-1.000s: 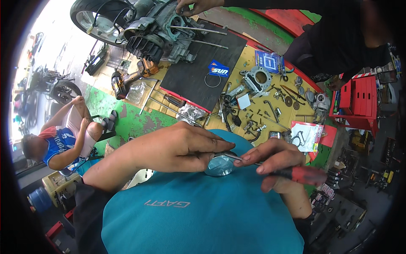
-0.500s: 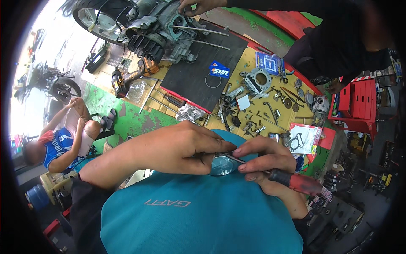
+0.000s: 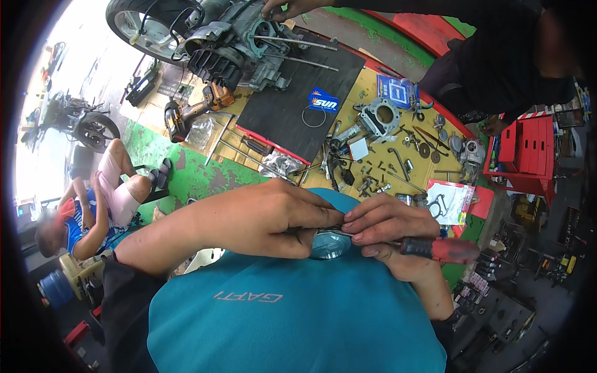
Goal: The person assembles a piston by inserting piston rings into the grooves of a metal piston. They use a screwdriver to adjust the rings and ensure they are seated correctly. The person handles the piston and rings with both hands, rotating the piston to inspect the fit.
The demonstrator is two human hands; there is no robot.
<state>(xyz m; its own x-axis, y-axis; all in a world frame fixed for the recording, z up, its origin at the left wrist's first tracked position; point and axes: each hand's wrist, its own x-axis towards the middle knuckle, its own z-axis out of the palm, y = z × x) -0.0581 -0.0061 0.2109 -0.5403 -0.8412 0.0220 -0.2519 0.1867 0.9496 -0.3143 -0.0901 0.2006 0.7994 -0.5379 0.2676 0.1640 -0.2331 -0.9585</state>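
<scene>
Between my two hands, over my teal apron [image 3: 273, 323], sits a round silver part that looks like a piston [image 3: 329, 247], its shiny face toward me. My left hand [image 3: 283, 217] is closed around its left and upper edge, fingertips pressed at the top. My right hand [image 3: 392, 227] is closed on a screwdriver [image 3: 438, 249] with a red and black handle, which sticks out to the right under the fingers. Its fingertips meet the part's upper right edge beside my left fingertips. Fingers hide the screwdriver's tip and the part's far side.
Ahead, an engine [image 3: 242, 56] with long studs stands by a black mat [image 3: 292, 87] bearing a thin ring [image 3: 313, 118]. Loose bolts, a cylinder block [image 3: 379, 118] and a gasket pack [image 3: 444, 202] lie on cardboard. A cordless drill [image 3: 196, 110] lies left. Other people are far right and left.
My right fingers have closed in over the part's edge, and the screwdriver has shifted right and levelled out. At the left, the seated person's arms have come down.
</scene>
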